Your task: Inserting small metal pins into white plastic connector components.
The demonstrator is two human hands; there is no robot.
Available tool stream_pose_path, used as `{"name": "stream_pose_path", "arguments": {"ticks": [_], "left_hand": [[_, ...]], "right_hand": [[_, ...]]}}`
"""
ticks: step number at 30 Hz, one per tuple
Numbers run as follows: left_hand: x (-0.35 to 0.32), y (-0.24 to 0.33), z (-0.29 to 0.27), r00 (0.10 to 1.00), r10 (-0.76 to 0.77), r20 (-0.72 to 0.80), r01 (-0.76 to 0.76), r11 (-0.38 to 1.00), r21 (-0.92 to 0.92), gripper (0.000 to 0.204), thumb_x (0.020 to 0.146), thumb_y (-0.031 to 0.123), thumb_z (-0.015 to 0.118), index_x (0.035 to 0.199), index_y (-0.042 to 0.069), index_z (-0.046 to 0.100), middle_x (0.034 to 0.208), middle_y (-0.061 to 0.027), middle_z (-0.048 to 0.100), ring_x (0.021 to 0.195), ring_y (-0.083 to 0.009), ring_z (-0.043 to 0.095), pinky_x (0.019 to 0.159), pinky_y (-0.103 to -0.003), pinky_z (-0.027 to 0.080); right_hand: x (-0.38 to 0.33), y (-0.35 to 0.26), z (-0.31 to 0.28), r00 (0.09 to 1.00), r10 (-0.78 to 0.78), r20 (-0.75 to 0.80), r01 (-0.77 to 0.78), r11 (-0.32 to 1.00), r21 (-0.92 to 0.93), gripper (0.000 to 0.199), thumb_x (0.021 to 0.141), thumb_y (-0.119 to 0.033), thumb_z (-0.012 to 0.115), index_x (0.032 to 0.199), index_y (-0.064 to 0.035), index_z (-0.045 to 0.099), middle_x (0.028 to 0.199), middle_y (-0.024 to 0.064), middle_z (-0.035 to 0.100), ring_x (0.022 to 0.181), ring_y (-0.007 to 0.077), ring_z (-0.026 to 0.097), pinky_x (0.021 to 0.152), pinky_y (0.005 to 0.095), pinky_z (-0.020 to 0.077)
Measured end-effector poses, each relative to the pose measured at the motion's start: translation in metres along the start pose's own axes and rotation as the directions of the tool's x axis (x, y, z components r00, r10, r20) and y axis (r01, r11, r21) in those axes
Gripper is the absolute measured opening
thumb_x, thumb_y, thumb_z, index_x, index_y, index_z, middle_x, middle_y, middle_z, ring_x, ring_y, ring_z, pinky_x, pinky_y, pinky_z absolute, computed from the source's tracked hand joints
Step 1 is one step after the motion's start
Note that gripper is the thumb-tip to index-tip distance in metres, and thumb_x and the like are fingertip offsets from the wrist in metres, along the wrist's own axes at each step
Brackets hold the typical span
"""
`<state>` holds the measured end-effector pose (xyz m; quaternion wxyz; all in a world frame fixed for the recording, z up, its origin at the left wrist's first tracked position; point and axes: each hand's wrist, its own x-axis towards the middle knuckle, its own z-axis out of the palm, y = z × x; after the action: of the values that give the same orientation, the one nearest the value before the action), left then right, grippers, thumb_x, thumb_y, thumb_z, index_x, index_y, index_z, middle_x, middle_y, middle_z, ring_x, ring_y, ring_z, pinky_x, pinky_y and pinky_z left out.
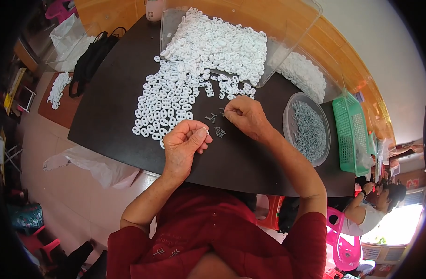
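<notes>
My left hand (181, 145) is closed, thumb against bent fingers. A small white plastic piece (207, 132) peeks out at its fingertips, mostly hidden. To the right, my right hand (248, 117) pinches at the tabletop, with a small grey screw (222, 111) at its fingertips. Between the two hands lie several loose screws (219, 132). Beyond my left hand, white oval pieces with two holes (164, 104) spread over the dark table (115, 111). More such pieces (222, 42) are heaped in a clear plastic bin tipped toward me.
A round clear tub (310, 130) full of grey screws stands on the right, beside a green basket (350, 132). Behind it, another clear container holds white pieces (301, 72). A black bag (94, 58) hangs at the far left. A person (373, 209) sits at the right near a pink chair (345, 242).
</notes>
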<state>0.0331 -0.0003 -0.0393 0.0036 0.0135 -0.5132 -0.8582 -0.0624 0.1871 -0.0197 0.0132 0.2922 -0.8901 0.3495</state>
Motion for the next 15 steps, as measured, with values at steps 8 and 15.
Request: {"name": "stream_pose_path", "arguments": {"ticks": [8,15], "left_hand": [[0.0001,-0.0004,0.0009,1.000,0.013,-0.002,-0.013,1.000,0.005,0.015,0.087,0.013,0.061,0.092,-0.001,0.060,0.074,-0.0070,0.063,0.059,-0.0078,0.054,0.054,-0.019,0.043],[-0.0008,0.0001,0.0000,1.000,0.007,-0.015,-0.006,1.000,0.017,0.015,0.087,0.013,0.061,0.092,-0.001,0.060,0.074,-0.0069,0.063,0.059,-0.0078,0.054,0.054,-0.019,0.043]], "right_hand": [[-0.0014,0.0068,0.0021,0.997,0.063,-0.032,-0.060,0.994,0.089,0.010,0.077,-0.010,0.064,0.079,0.0001,0.063,0.071,0.0053,0.058,0.061,0.0111,0.051,0.055,0.0263,0.0426],[-0.0036,0.0004,0.0046,0.981,0.190,-0.028,-0.185,0.976,0.114,0.010,0.077,-0.009,0.062,0.078,0.0011,0.063,0.068,0.0071,0.060,0.064,0.0141,0.056,0.059,0.0285,0.0462]]}}
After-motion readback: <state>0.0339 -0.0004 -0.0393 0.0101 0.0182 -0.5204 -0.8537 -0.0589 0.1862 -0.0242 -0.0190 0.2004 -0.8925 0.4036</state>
